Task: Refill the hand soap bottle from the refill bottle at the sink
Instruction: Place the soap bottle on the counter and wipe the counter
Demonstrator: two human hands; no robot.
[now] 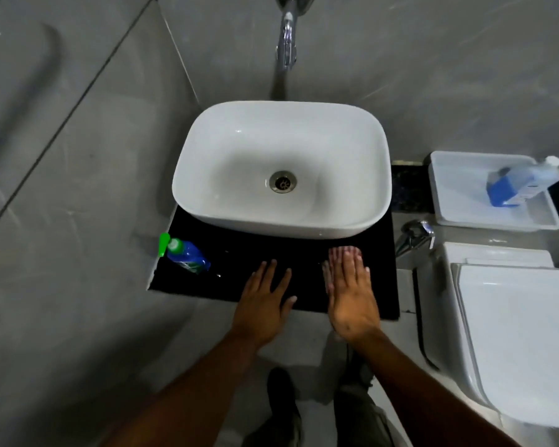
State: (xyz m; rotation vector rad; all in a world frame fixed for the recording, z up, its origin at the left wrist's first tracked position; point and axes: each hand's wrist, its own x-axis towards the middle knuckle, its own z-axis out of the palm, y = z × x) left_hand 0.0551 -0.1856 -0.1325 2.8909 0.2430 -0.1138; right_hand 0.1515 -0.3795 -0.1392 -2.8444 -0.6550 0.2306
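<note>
Hands (307,298) flat, empty; toilet (510,333) beside sink (239,140).

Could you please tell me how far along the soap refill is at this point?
Nothing looks done yet. The hand soap bottle with the green pump stands on the black counter left of the basin, pump in place. The refill bottle sits capped in the white tray on the right. Both the left hand and the right hand are flat, open and empty. Fetching, opening and pouring all remain.

Bare forearms, no sleeves; olive trousers (362,414) and dark shoes (279,391).
</note>
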